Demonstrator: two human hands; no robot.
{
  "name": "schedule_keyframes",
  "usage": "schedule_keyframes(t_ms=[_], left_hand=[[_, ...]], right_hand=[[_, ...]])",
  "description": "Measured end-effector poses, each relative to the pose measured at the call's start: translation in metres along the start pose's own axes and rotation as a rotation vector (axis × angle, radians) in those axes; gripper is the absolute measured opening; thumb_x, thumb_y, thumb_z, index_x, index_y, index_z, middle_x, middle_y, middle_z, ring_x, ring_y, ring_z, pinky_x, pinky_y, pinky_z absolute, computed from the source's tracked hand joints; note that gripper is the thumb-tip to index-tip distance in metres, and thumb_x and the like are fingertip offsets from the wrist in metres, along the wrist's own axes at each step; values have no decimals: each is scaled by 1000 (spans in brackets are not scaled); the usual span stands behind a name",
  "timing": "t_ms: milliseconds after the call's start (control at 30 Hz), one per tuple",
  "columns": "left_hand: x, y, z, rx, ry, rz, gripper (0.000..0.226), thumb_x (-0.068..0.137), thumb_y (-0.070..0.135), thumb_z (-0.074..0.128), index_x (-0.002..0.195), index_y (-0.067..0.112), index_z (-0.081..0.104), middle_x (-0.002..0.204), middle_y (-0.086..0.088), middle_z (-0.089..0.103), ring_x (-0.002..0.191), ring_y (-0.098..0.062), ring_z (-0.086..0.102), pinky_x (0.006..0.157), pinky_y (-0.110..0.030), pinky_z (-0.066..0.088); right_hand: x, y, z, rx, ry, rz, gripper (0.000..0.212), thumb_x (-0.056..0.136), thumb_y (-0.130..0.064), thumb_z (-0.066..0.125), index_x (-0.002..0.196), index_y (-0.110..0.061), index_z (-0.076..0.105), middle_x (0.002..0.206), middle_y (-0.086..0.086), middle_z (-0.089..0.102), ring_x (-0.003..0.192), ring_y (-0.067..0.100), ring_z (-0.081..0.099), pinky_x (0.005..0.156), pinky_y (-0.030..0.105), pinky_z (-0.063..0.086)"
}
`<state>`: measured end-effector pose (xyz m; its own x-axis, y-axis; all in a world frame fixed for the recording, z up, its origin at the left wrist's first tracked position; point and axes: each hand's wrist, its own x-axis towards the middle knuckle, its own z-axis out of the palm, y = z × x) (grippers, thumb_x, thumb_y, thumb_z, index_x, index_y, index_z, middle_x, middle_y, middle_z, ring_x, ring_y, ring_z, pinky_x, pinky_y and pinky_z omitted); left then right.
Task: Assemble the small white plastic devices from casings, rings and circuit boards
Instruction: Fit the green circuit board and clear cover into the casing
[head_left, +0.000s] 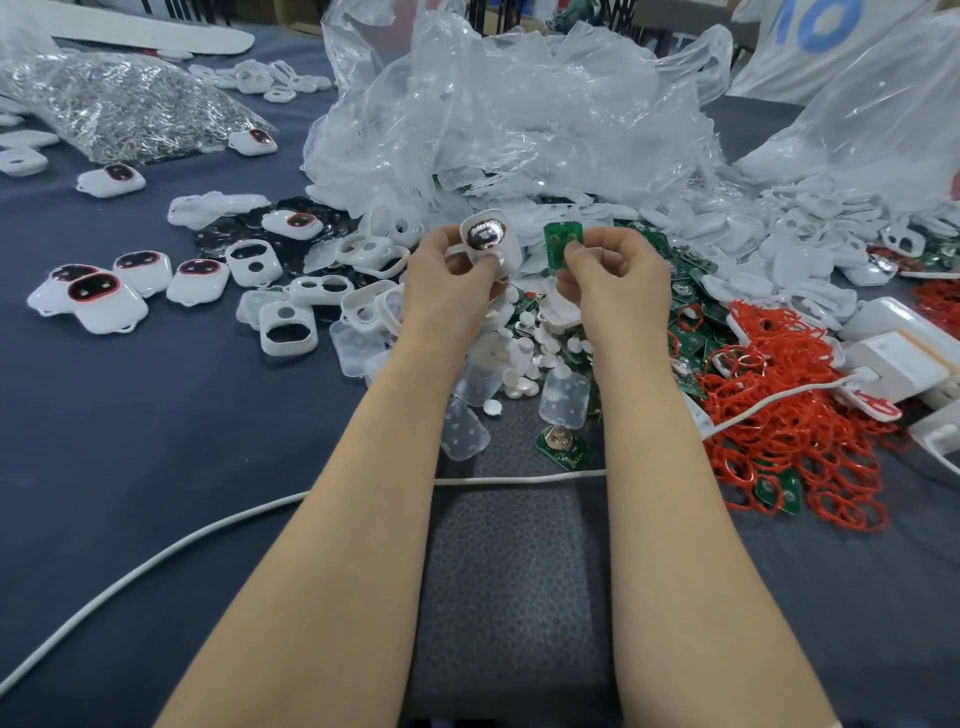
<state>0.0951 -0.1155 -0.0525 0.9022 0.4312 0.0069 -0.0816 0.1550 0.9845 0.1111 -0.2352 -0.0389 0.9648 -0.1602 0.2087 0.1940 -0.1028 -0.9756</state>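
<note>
Now: casing (488, 241), white, opening turned to the camera, with a dark shiny insert and a trace of red rim seated inside. It is held in the air over the parts heap at mid-bench. Left hand (452, 280) grips it, thumb across the lower rim, fingers curled behind.

Circuit board (562, 235) is just beside the casing, not touching it; green, upright. Right hand (613, 275) pinches its lower edge between thumb and fingertips, so most of the board stands clear above the grip.

Step in hand, as I judge it: seat the board in the casing.
- Keep the pinch low.
- Match the board's outline to the casing's.
- Lay it in flat, not corner-first.
- Slide the left thumb off the opening.

Outward:
- Loose boards (691, 322) lie below the right hand.
- Red rings (795, 415) are heaped toward the bench (156, 441) right edge.
- Finished devices (104, 301) sit toward the left edge.
- Crumpled plastic bags (519, 119) lie along the far edge.
</note>
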Motion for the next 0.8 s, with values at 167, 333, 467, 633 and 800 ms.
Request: schedule_keyframes(t_ms=[167, 333, 467, 633, 800], left_hand=[[-1, 0, 0, 1, -25, 41, 26, 90, -2, 59, 110, 14, 55, 94, -2, 67, 87, -16, 67, 74, -22, 57], [-2, 0, 0, -8, -5, 48, 23, 89, -2, 58, 104, 15, 56, 89, 0, 66, 77, -12, 66, 70, -19, 56], [-4, 1, -1, 17, 17, 26, 20, 86, 5, 61, 98, 21, 58, 82, 5, 65, 64, -3, 64, 63, -15, 54], [-6, 4, 0, 15, 10, -7, 15, 90, 12, 58, 90, 27, 55, 81, 4, 63, 64, -7, 65, 52, -13, 50], [-7, 5, 0, 16, -24, 12, 16, 91, 6, 59, 94, 21, 56, 87, 2, 64, 77, -12, 65, 55, -9, 48]], right_hand=[[0, 0, 2, 18, -9, 7, 16, 90, -6, 60, 81, -20, 57, 69, 0, 59, 61, 13, 62, 77, 39, 57], [0, -1, 3, 71, -28, 34, 13, 90, -3, 60, 85, -14, 57, 67, 0, 63, 57, 8, 63, 70, 29, 58], [-1, -1, 2, 71, -41, 35, 11, 90, -4, 61, 85, -13, 58, 71, 1, 63, 55, 5, 63, 62, 21, 56], [-1, -2, 2, 83, -33, 24, 16, 90, -4, 61, 82, -18, 57, 68, -1, 61, 59, 10, 62, 67, 26, 56], [-1, -3, 2, 91, -19, 15, 17, 89, -7, 62, 81, -21, 58, 66, -6, 54, 61, 7, 54, 62, 21, 53]])
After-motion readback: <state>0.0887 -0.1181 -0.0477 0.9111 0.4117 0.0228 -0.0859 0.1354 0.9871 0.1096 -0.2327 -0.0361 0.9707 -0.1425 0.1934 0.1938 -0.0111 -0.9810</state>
